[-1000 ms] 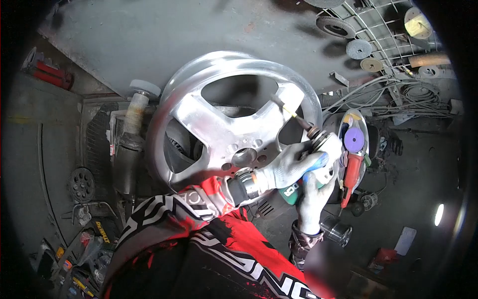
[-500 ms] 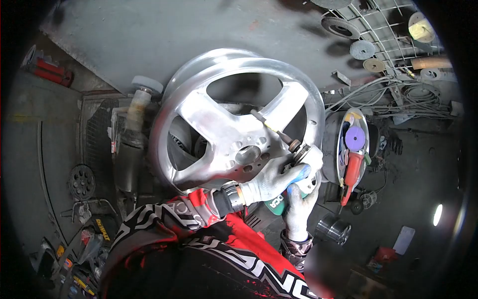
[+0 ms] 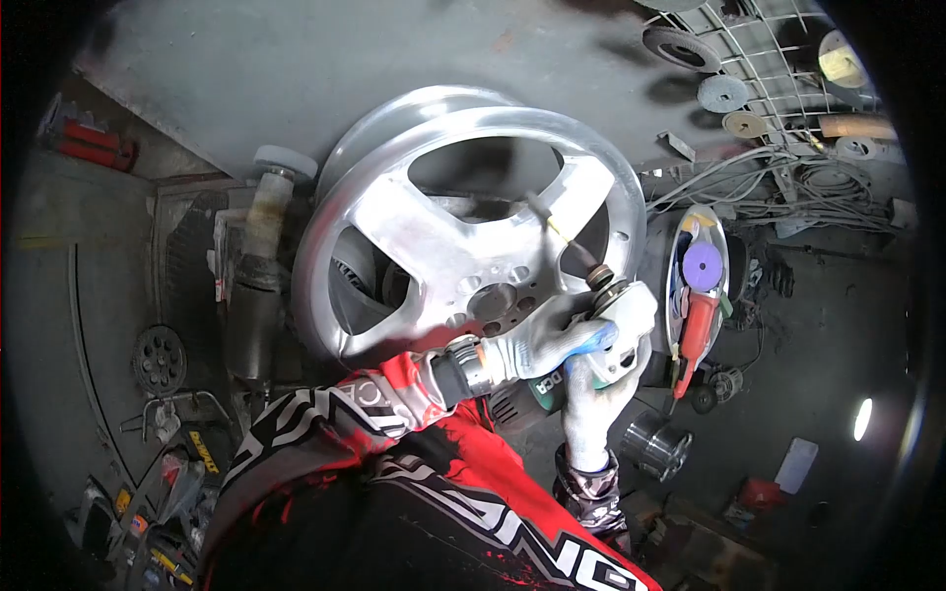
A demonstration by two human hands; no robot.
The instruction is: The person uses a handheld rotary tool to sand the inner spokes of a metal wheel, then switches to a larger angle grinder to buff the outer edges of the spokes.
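A silvery five-spoke wheel rim [image 3: 414, 231] stands tilted before me, its spokes shiny. My gloved left hand [image 3: 557, 340], with a watch at the wrist, is closed around the pale head of a green DCA power tool [image 3: 627, 317]. Beneath it my gloved right hand [image 3: 599, 399] is wrapped round the same tool, whose green body passes between the hands. The tool's shaft points up and left, and its blurred tip [image 3: 540, 207] lies over a spoke edge near the upper right window. Whether the tip touches metal is unclear.
A red tool with a purple disc [image 3: 702, 268] rests in an oval holder at the right. Abrasive discs [image 3: 722, 94] hang on a wire rack, with coiled cables [image 3: 833, 187] below. A dark cylindrical machine [image 3: 254, 315] stands left of the rim. A metal cylinder [image 3: 655, 445] lies lower right.
Both hands and the tool have shifted slightly to the right. The tip has moved right and a little down along the spoke edge. The grip looks unchanged.
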